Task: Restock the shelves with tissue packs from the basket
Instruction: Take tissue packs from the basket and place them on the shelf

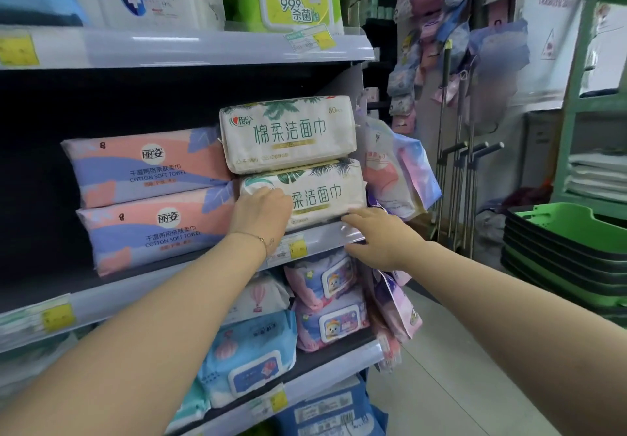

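lower tissue pack (325, 195): puffy cream plastic pillow with green leaf print, lying flat at the right end of the middle shelf.
upper tissue pack (288, 133): same soft rectangular wrap, stacked on it, set slightly left.
left hand (259, 213): fingers curled over the lower pack's crinkled left end, gripping it; thin chain bracelet (261, 239) on the wrist.
right hand (380, 237): fingers straight, tips touching the pack's lower right edge, holding nothing.
shelf (322, 236): dark deck, glossy clear price strip.
pink-and-lilac packs (146, 167): two soft pillows stacked just left.
baskets (570, 232): nested green plastic, black rims, well apart at right.
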Tool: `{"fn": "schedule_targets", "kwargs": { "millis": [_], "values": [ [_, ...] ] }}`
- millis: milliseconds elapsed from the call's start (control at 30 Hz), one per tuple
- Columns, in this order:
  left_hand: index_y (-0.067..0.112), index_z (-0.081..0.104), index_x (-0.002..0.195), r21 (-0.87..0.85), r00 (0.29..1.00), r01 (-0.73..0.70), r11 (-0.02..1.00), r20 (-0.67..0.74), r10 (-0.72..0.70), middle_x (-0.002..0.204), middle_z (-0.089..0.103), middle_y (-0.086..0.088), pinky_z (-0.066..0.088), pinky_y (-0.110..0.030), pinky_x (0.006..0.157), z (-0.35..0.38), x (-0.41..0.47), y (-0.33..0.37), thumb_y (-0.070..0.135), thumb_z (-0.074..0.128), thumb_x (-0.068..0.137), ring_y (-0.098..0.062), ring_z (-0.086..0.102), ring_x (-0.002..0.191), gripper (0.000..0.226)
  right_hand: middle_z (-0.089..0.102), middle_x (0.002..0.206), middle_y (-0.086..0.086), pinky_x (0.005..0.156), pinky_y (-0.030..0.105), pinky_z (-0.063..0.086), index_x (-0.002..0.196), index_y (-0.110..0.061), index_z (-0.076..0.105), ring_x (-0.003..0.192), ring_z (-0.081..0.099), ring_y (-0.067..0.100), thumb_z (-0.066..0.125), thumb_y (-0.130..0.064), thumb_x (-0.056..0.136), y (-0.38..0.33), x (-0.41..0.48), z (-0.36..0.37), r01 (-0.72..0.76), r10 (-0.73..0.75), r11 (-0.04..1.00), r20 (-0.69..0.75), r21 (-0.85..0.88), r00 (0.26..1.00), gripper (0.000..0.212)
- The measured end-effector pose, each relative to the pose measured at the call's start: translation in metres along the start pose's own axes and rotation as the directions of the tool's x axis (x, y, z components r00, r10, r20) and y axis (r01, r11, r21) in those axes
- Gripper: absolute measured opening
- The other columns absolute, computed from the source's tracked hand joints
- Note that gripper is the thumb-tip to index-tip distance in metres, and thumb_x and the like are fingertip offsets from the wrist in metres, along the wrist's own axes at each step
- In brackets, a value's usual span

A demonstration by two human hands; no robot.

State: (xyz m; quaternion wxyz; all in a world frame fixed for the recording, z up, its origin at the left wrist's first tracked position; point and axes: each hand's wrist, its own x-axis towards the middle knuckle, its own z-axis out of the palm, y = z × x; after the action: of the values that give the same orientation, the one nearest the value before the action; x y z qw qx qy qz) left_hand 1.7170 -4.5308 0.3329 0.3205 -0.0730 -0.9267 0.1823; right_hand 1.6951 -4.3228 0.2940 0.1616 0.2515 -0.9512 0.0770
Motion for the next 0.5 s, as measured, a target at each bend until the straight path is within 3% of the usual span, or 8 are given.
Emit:
{"fn": "schedule_targets", "kwargs": {
  "millis": [100, 200, 300, 500],
  "values": [
    [0.019, 0.056, 0.108, -0.001, 1.000, -0.017, 1.000, 0.014, 0.017, 0.112, 0.057, 0.001, 0.037, -0.036, 0.090, -0.005, -0.011, 0.018, 0.014, 0.045, 0.093, -0.022, 0.050, 0.111, 0.020, 0.050, 0.128, 0.002, 0.092, 0.038, 0.036, 0.130, -0.019, 0.046, 0.118, 0.043, 0.025, 0.046, -0.033, 0.088, 0.008, -0.021, 0.004, 0.033, -0.050, 0.985, -0.096, -0.170, 0.994, 0.044],
    [0.020, 0.054, 0.111, -0.153, 0.998, -0.065, 0.986, -0.009, 0.065, 0.117, 0.056, 0.002, 0.034, -0.035, 0.088, -0.003, -0.026, 0.048, 0.022, 0.044, 0.092, -0.021, 0.048, 0.113, 0.021, 0.054, 0.106, 0.005, 0.078, 0.037, 0.034, 0.109, -0.014, 0.054, 0.101, 0.050, 0.029, 0.049, -0.030, 0.086, 0.014, -0.045, 0.008, 0.057, -0.102, 0.971, -0.183, -0.233, 0.978, 0.028],
    [0.021, 0.052, 0.110, -0.232, 0.992, -0.094, 0.968, 0.056, 0.110, 0.116, 0.054, 0.000, 0.035, -0.036, 0.088, 0.004, -0.033, 0.087, 0.032, 0.045, 0.090, -0.023, 0.048, 0.113, 0.024, 0.057, 0.087, 0.008, 0.065, 0.037, 0.038, 0.090, -0.012, 0.058, 0.080, 0.056, 0.031, 0.057, -0.029, 0.077, 0.027, -0.068, 0.012, 0.074, -0.136, 0.955, -0.202, -0.289, 0.970, 0.021],
    [0.021, 0.048, 0.117, -0.325, 0.960, -0.224, 0.919, 0.089, 0.265, 0.117, 0.050, -0.001, 0.038, -0.039, 0.088, 0.022, -0.046, 0.170, 0.037, 0.047, 0.091, -0.023, 0.048, 0.112, 0.030, 0.058, 0.085, 0.008, 0.062, 0.037, 0.041, 0.092, -0.013, 0.060, 0.075, 0.055, 0.031, 0.063, -0.029, 0.073, 0.063, -0.121, 0.037, -0.042, -0.004, 0.948, -0.144, -0.314, 0.990, 0.025]
  ]
}}
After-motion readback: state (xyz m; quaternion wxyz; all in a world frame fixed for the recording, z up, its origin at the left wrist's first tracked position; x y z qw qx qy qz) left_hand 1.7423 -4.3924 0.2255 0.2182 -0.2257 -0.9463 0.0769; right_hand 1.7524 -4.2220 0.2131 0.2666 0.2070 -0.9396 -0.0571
